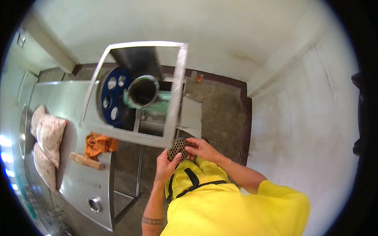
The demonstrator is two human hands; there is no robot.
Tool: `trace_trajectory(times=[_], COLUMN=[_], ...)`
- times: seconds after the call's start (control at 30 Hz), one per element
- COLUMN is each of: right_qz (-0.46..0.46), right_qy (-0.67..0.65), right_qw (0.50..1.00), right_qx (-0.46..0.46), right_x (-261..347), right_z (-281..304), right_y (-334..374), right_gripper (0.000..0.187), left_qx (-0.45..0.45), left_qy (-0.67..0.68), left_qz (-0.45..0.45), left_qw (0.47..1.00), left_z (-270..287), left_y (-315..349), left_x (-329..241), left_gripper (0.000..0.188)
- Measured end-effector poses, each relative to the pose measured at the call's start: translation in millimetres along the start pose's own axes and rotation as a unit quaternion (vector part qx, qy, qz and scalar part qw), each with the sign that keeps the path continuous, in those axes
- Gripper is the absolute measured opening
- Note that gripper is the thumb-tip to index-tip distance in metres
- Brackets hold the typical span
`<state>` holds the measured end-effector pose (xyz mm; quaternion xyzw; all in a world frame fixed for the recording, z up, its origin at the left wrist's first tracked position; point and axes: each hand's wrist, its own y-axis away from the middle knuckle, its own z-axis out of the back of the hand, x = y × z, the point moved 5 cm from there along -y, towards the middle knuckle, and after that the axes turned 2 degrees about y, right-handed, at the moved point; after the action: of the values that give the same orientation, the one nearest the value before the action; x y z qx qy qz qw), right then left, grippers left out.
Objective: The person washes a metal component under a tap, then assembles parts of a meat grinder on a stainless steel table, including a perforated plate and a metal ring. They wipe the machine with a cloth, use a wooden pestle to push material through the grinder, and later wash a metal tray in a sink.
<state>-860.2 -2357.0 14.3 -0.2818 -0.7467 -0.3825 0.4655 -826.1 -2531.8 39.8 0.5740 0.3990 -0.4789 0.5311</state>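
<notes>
Left hand [163, 164] and right hand [200, 149] grip opposite sides of a round perforated plate [178, 148]; the disc lies just beside the pale metal frame [179, 90], at its near right corner.

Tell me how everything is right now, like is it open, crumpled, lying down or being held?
Holey disc: held up by the left hand and right hand
Orange cloth: crumpled, on the metal table
Wooden stick: lying down beside the cloth
Bags: plump, lying together
Metal ring: lying on the table, hollow
Green machine: mouth open
Blue wheel: can't tell if it's turning
</notes>
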Motion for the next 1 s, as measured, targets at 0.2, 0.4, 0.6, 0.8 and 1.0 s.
trace_trajectory(times=[0.2, 0.4, 0.6, 0.8, 1.0], right_qz=[0.086, 0.101, 0.108, 0.057, 0.041], right_qy=[0.011, -0.165, -0.283, -0.360, -0.368], right_qw=[0.996, 0.978, 0.951, 0.931, 0.927], right_qx=[-0.036, 0.073, 0.060, 0.008, -0.055], right_x=[14, 17, 16, 18, 12], right_z=[107, 126, 119, 105, 93], right_y=[-11, -74, -122, -132, -131], right_gripper=[0.044, 0.049, 0.048, 0.048, 0.049], left_qx=[-0.056, -0.176, -0.277, -0.287, -0.253], left_qy=[-0.069, -0.229, -0.450, -0.579, -0.581], left_qz=[-0.036, -0.045, -0.122, -0.191, -0.174], left_qw=[0.995, 0.956, 0.840, 0.738, 0.754], left_z=[-71, -81, -93, -97, -80], left_y=[-81, -114, -126, -136, -145], left_x=[-35, -76, -103, -104, -104], left_gripper=[0.034, 0.035, 0.033, 0.032, 0.036])
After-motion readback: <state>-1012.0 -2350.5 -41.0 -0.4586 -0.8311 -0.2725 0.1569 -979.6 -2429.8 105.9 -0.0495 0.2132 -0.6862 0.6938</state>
